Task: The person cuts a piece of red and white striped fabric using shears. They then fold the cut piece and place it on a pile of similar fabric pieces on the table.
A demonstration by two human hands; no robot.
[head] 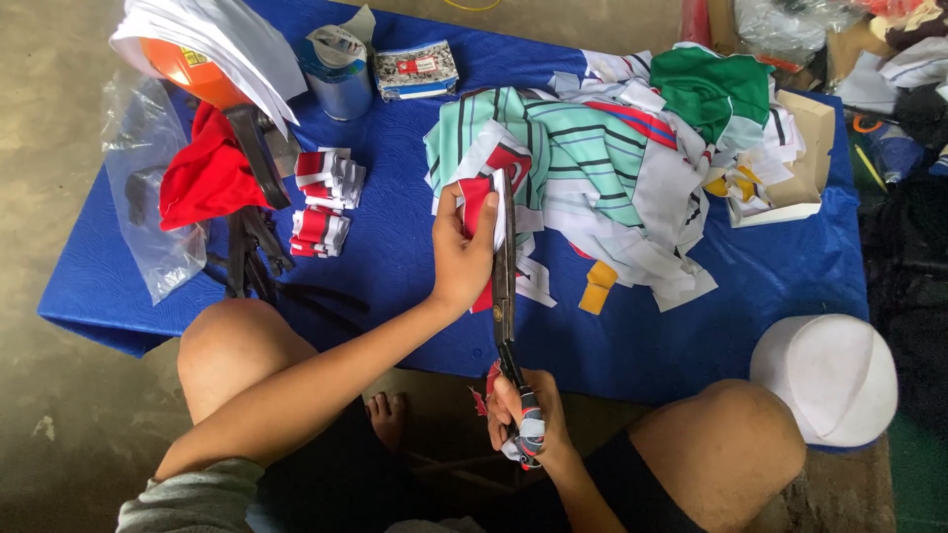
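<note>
From the head view I see the left hand [462, 252] closed around a red and white strip [481, 212], thumb on the near face and fingers wrapped behind, holding it upright over the middle of the blue table [415, 257]. The right hand [523, 415] is fisted on the taped handles of the scissors [506, 286], low and near, between the knees; the blades run up along the strip's right edge and look almost closed, though I cannot tell from this angle whether they bite cloth. Progress, as I judge it: two small stacks [324, 202] of folded red and white pieces sit left of centre, so a fair batch is cut. A few red scraps [486, 390] hang near the right hand. Much is left: a big heap [592, 168] of striped green, white and red cloth lies right of the strip, spilling toward a cardboard box [795, 163] at the far right. Far left, a red cloth [202, 178], a clear bag [153, 227] and a tin [338, 74]. A white cap [825, 375] sits near right.
</note>
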